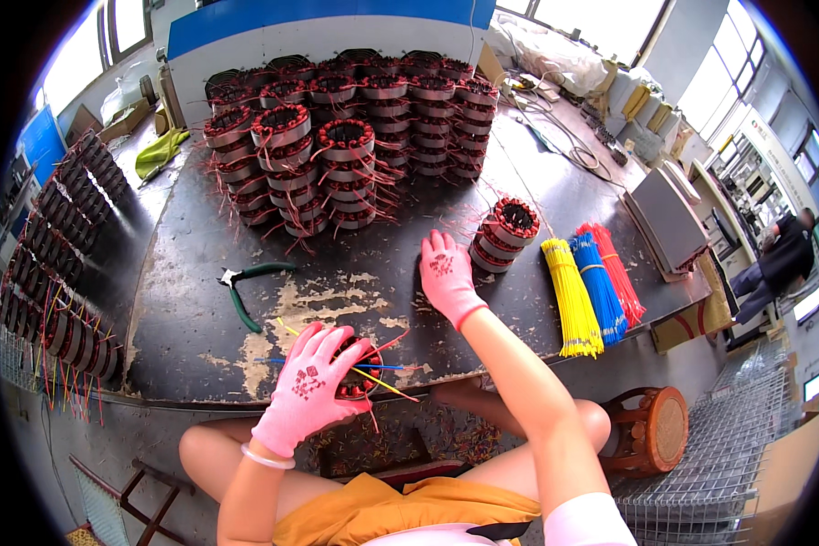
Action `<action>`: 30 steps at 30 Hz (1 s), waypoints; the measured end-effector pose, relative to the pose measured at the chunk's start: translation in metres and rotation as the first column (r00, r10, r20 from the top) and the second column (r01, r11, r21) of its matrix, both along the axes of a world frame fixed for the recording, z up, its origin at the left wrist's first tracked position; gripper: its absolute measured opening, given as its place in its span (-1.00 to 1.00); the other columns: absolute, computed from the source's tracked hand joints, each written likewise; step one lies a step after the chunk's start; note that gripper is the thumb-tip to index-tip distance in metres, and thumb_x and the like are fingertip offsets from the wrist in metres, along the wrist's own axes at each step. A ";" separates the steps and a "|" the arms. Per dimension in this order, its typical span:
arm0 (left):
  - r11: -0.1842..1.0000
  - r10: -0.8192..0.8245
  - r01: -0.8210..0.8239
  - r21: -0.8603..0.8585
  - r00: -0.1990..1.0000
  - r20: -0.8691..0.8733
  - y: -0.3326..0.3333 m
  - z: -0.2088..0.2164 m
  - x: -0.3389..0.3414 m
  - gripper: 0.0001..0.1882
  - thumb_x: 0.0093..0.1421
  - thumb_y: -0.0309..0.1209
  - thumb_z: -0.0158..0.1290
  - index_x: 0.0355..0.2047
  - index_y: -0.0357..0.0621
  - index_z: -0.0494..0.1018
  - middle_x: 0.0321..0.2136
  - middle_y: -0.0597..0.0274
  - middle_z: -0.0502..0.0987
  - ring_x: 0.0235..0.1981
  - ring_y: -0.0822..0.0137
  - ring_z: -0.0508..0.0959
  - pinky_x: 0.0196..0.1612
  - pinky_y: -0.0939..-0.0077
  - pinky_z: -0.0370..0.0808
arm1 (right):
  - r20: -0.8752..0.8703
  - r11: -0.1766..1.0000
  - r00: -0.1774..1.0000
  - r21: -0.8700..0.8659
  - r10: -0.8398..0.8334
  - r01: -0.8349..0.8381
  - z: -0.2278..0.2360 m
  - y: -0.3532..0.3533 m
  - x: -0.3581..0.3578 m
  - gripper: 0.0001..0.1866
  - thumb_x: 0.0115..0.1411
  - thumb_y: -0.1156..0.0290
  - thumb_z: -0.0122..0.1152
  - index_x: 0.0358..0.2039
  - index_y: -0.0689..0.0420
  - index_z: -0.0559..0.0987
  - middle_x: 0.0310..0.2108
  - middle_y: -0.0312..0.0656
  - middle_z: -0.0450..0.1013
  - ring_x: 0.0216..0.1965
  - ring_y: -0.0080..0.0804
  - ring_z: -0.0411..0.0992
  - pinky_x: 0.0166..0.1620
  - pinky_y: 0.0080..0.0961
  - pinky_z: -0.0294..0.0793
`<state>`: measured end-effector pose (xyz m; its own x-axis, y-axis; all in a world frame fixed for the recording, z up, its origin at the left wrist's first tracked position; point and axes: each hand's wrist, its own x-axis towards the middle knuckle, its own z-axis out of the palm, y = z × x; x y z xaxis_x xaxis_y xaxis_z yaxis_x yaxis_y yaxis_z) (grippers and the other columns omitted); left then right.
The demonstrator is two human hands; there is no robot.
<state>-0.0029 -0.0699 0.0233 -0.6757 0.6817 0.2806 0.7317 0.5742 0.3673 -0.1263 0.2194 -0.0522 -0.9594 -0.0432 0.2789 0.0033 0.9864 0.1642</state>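
My left hand (305, 387), in a pink glove, grips a stator (364, 384) at the table's front edge. Yellow, blue and red wires stick out from the stator, and the fingers hide part of it. My right hand (447, 278), gloved in pink too, lies palm down on the dark table with its fingers stretched out and nothing visible in it. Just right of that hand stands a short stack of stators (503, 238) with red windings. Green-handled cutters (266, 269) rest spread apart on the table, farther off than my left hand.
Tall stacks of stators (348, 177) fill the table's far middle. Bundles of yellow wires (571, 300), blue wires (599, 289) and red wires (612, 275) lie at the right. More stators (59, 318) line the left side. A wooden stool (660, 429) stands below; a person (785, 255) is far right.
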 end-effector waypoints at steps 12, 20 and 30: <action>0.966 0.257 -0.257 0.009 0.965 -0.042 -0.048 -0.011 0.005 -0.16 -0.22 -0.18 0.44 0.15 -0.03 0.46 0.20 0.01 0.39 0.26 -0.10 0.35 0.42 -0.08 0.16 | 0.064 0.961 0.968 -0.159 0.241 -0.228 0.025 0.008 0.154 -0.93 0.23 0.46 0.14 -0.27 0.04 0.47 -0.28 -0.16 0.41 -0.22 -0.20 0.50 -0.17 -0.25 0.50; 0.957 0.289 -0.288 0.018 0.957 -0.019 -0.058 -0.003 0.008 -0.14 -0.19 -0.14 0.44 0.17 -0.02 0.44 0.17 0.03 0.41 0.25 -0.09 0.35 0.43 -0.03 0.16 | 0.003 0.763 0.962 -0.609 0.274 -0.216 0.069 0.002 0.213 -0.86 0.13 0.45 0.33 -0.27 0.10 0.61 -0.23 -0.10 0.55 -0.24 -0.07 0.56 -0.18 -0.19 0.58; 0.910 0.409 -0.403 0.094 0.911 -0.054 -0.045 -0.031 0.017 -0.13 -0.13 -0.03 0.43 0.21 0.04 0.41 0.19 0.03 0.37 0.28 -0.04 0.30 0.44 -0.07 0.12 | 0.374 0.909 0.831 -0.230 0.412 -0.347 0.095 -0.238 0.003 0.08 0.15 -0.47 0.08 0.17 0.45 0.39 0.08 0.16 0.44 0.11 0.04 0.46 0.15 -0.13 0.45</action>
